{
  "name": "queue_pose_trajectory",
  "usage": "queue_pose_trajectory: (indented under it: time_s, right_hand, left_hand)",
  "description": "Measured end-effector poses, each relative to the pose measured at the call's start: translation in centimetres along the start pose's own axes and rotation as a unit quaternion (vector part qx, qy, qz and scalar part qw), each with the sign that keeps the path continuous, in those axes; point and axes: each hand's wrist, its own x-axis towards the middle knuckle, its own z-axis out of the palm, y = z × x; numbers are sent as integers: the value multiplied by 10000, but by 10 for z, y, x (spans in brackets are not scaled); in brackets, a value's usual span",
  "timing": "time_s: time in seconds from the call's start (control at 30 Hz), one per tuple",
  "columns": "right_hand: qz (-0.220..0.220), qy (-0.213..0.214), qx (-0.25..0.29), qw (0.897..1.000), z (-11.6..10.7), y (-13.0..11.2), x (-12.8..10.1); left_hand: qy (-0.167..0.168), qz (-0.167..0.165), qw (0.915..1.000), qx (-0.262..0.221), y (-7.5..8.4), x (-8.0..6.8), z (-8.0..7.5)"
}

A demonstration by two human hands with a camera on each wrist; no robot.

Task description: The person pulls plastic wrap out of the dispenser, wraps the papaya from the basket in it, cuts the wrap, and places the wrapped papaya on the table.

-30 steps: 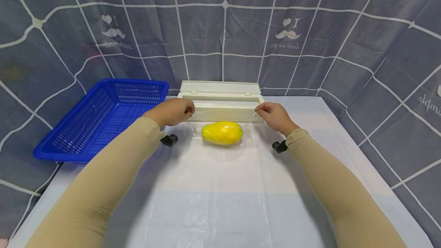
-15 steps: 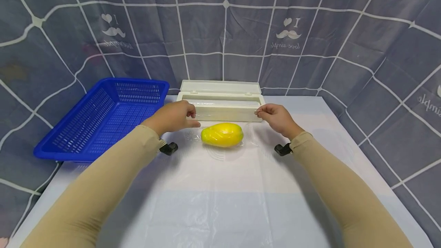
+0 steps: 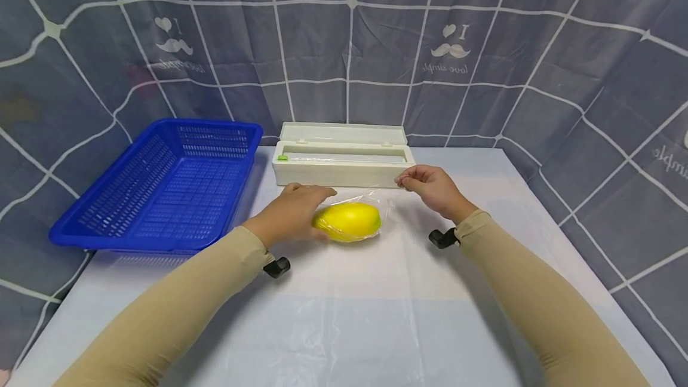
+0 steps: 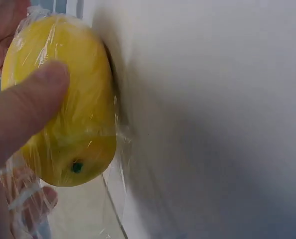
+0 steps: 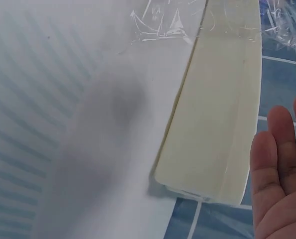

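A yellow papaya (image 3: 349,221), wrapped in clear cling film, lies on the table in front of a white cling film dispenser (image 3: 344,175). My left hand (image 3: 295,211) grips the papaya's left end, thumb on the near side and fingers over the far side. In the left wrist view the thumb (image 4: 38,99) crosses the wrapped papaya (image 4: 83,94), and fingertips show past its end. At the dispenser's front right corner, my right hand (image 3: 435,190) pinches the cling film's edge; the right wrist view shows other fingers (image 5: 282,149) beside the dispenser (image 5: 218,114), the pinch out of view.
The dispenser's lid (image 3: 344,134) stands raised at the back, and a green slider (image 3: 282,157) sits at its left end. To the left is a blue plastic basket (image 3: 220,240). A grey checked curtain (image 3: 376,46) hangs behind the white-covered table (image 3: 344,327).
My left hand has let go of the film at the dispenser and come down to the papaya. The papaya has shifted slightly towards me. My right hand has barely moved.
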Motion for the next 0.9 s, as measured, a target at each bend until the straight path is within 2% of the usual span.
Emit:
queue_pose_trajectory:
  time_s: [0.13,0.4,0.53,0.67,0.8,0.87,0.9]
  right_hand:
    - [-162,-1,180,9997,-1,1,-3]
    - [-443,-232,614,9969,-5,5,-11]
    - [-474,-411,459,9970,-8,4,-16]
    - [-320,-929,109,9951,-19,1,-18]
    - [-148,-1949,-366,9800,-35,-12,-21]
    - [-173,-2172,-682,9736,-38,-24,-22]
    - [-194,-2140,-858,9729,-36,-32,-22]
  left_hand:
    - [172,81,9998,-106,-1,-2,2]
    - [547,-197,9978,-325,-3,-2,3]
    - [687,-215,9969,-307,-1,-1,0]
    - [657,-304,9971,-241,0,-1,-1]
    - [601,-342,9974,-206,1,1,-2]
    - [584,-384,9973,-207,2,2,-3]
    - [576,-410,9973,-204,2,2,-3]
